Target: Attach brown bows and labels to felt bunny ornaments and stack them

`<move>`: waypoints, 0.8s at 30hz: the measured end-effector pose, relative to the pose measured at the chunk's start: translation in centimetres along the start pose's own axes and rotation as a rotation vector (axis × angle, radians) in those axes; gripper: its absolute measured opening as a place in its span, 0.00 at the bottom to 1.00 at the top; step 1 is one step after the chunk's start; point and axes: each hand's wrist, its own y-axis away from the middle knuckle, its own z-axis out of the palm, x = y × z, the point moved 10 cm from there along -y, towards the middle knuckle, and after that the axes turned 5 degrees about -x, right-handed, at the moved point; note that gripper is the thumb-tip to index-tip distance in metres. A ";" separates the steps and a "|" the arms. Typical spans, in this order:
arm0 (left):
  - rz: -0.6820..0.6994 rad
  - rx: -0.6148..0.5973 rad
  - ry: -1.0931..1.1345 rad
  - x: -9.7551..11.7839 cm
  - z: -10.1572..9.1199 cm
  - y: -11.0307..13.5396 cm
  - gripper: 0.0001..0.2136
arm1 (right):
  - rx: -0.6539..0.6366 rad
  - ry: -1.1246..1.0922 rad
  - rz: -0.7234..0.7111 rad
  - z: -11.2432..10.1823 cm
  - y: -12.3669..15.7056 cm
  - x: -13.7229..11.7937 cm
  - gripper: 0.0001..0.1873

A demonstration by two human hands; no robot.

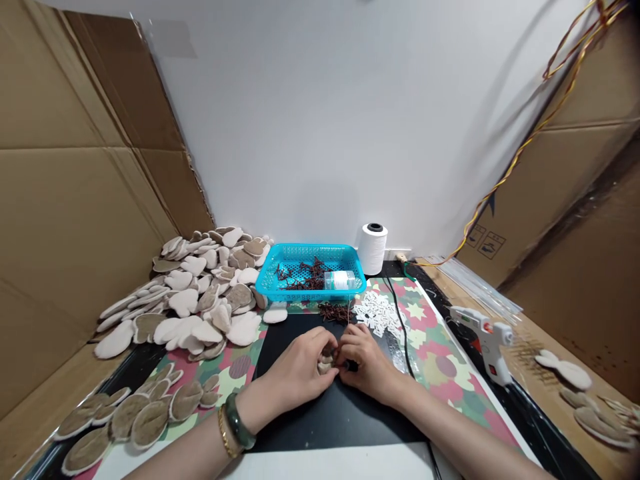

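Note:
My left hand (305,360) curls round a small brown and cream plush fabric piece (325,363), mostly covered by the fingers. Against its right side, my right hand (367,357) has its fingers pinched together; what they grip is hidden. Something dark shows under the right palm, too shaded to name. Both hands are over a black mat (310,427). Just beyond the fingertips lie a small heap of dark brown twisted pieces (336,311) and a heap of small white pieces (380,313).
A blue basket (270,293) holds more brown pieces and a clear labelled container (340,280). Behind it stands a white thread cone (373,250). Plush pieces (185,302) are piled at left. A glue gun (487,340) and black cable (400,313) are at right. Cardboard (90,167) walls the left side.

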 end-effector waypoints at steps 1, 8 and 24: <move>-0.037 -0.008 0.013 -0.5 0.2 -0.2 0.10 | 0.010 -0.011 -0.005 -0.1 0.0 0.1 0.14; -0.105 0.039 0.102 -2.5 1.0 0.3 0.04 | 0.018 -0.057 -0.014 -0.3 -0.1 -0.2 0.12; -0.086 0.151 -0.083 -2.0 1.5 0.3 0.06 | 0.082 -0.045 0.038 -0.1 0.5 0.1 0.10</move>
